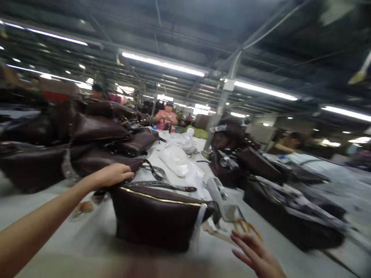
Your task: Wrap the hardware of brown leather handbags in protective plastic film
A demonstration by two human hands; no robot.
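A brown bag (89,160) is clasped by the left hand (111,174); the right hand (256,255) is held open, empty, over the tabletop (72,247).

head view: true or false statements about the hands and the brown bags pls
1. The left hand lies on a dark brown bag. True.
2. The right hand grips a bag. False: it is open with fingers spread, touching nothing.
3. The nearest bag stands on the table and has a gold-coloured trim along its top. True.
4. The bags piled on the left are bright red. False: they are dark brown.
5. A person in a pink top is at the far end of the table. True.
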